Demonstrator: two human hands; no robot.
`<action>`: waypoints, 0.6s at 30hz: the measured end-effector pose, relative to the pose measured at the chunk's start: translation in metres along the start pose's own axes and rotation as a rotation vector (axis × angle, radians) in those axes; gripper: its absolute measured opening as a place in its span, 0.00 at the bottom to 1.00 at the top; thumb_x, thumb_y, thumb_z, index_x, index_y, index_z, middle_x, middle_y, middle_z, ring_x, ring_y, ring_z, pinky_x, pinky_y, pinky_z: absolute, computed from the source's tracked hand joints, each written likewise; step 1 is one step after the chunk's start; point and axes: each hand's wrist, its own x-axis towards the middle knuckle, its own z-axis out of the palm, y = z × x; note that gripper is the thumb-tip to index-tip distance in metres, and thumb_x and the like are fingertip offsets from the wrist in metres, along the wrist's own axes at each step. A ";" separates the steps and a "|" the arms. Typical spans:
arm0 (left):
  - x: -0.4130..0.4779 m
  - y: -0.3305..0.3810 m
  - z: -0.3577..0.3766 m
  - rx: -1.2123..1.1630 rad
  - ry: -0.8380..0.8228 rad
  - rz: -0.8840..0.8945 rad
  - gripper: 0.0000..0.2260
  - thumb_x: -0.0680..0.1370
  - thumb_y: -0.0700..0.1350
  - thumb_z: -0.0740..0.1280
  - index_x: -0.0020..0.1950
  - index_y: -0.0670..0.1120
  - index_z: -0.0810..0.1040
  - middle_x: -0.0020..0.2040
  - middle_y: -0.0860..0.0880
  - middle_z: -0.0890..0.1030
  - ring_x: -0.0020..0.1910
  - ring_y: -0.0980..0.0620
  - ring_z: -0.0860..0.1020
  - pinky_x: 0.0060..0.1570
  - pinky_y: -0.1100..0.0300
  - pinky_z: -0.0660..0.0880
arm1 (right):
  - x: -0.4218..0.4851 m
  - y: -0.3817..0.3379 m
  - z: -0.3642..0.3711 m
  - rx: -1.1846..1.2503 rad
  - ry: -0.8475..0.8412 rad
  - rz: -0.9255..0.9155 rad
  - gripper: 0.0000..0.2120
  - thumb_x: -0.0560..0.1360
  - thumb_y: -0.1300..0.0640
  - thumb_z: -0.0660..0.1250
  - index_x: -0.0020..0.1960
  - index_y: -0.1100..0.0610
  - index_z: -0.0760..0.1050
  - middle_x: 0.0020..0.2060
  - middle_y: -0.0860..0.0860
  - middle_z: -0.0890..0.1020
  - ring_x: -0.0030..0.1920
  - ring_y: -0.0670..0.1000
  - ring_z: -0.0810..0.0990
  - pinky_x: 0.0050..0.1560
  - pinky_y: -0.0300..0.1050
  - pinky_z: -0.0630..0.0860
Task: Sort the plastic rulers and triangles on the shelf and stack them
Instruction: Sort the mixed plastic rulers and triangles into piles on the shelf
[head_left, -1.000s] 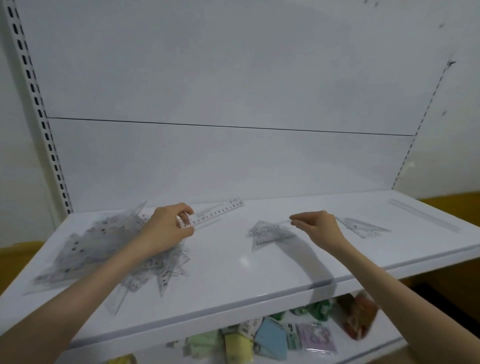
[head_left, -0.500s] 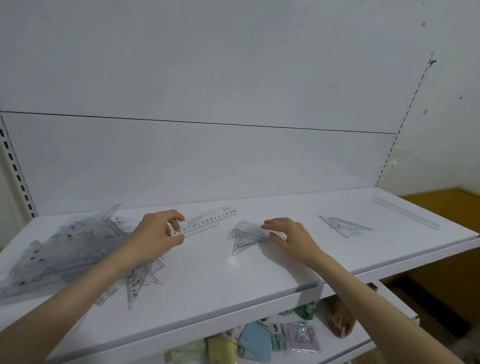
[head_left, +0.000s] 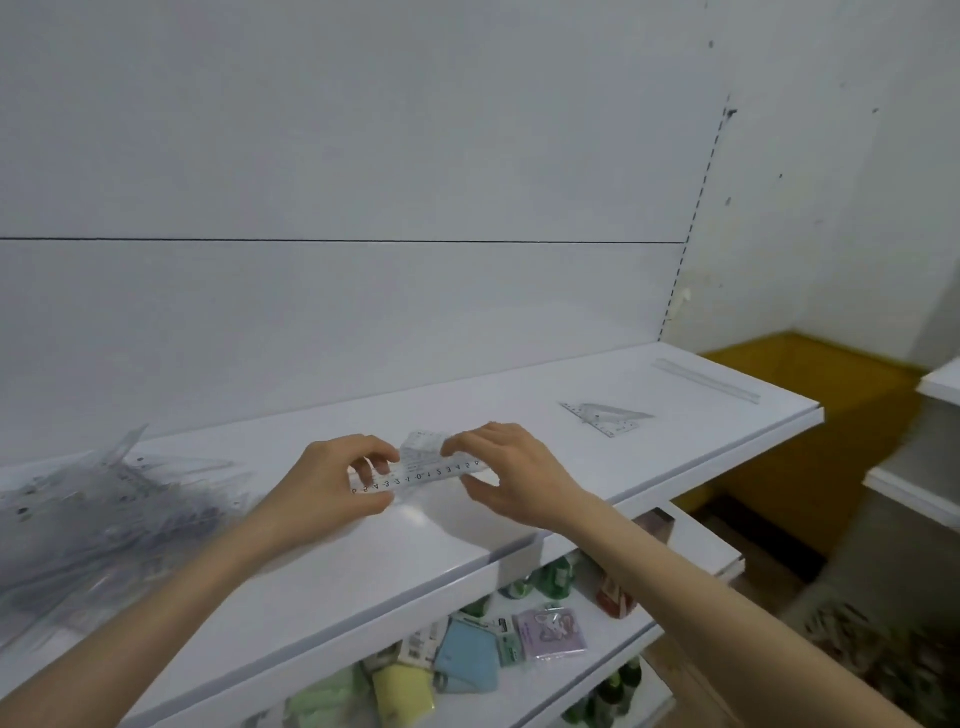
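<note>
Below the grip, a lower shelf (head_left: 691, 551) holds soft packets (head_left: 470, 657) in blue, yellow and green, with some green bottles (head_left: 553, 577) further to its right. Above that, both forearms reach in over the front edge of the white shelf (head_left: 467, 545).

The left hand (head_left: 322, 486) makes the grip. Its thumb is under a clear ruler (head_left: 421, 475) and its fingers are curled over the top, pinching the left end. The ruler is held just above the shelf, roughly level, with its printed numbers facing up.

The right hand (head_left: 511, 478) is at the ruler's other end. Its fingers arch over that end and the thumb sits just beneath, but through the blur I cannot tell whether they actually clamp it.

Just behind the grip, between the two hands, a clear triangle (head_left: 423, 446) shows above the ruler's far edge. Whether it lies on the shelf or is lifted with the ruler I cannot tell.

Well to the left of the grip, a loose pile (head_left: 104, 499) of clear rulers and triangles is spread over the shelf, its corners pointing in all directions.

To the right of the grip and further back, a small stack (head_left: 605, 415) of triangles lies flat. Beyond that, near the shelf's far right end, a long ruler (head_left: 706, 381) lies on its own, well apart from everything else.

Behind it all is the plain white back panel (head_left: 363, 156).
</note>
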 end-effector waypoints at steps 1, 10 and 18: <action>0.002 0.003 0.004 -0.012 -0.004 0.010 0.15 0.68 0.37 0.74 0.49 0.55 0.79 0.42 0.55 0.81 0.42 0.57 0.77 0.36 0.70 0.71 | -0.006 0.002 -0.004 0.034 -0.014 0.024 0.13 0.72 0.60 0.67 0.57 0.55 0.77 0.52 0.49 0.82 0.51 0.52 0.78 0.51 0.49 0.76; 0.034 0.025 0.042 -0.020 -0.018 0.054 0.15 0.68 0.36 0.75 0.48 0.54 0.80 0.48 0.66 0.78 0.45 0.61 0.77 0.38 0.69 0.72 | -0.052 0.055 -0.043 0.155 0.047 0.185 0.07 0.72 0.61 0.69 0.50 0.55 0.77 0.47 0.48 0.80 0.49 0.43 0.74 0.49 0.47 0.76; 0.112 0.074 0.140 -0.049 -0.038 0.101 0.15 0.69 0.36 0.75 0.48 0.54 0.79 0.47 0.64 0.79 0.44 0.59 0.77 0.37 0.67 0.73 | -0.131 0.169 -0.101 0.107 0.026 0.329 0.06 0.73 0.60 0.69 0.50 0.54 0.77 0.48 0.47 0.79 0.48 0.41 0.72 0.50 0.35 0.71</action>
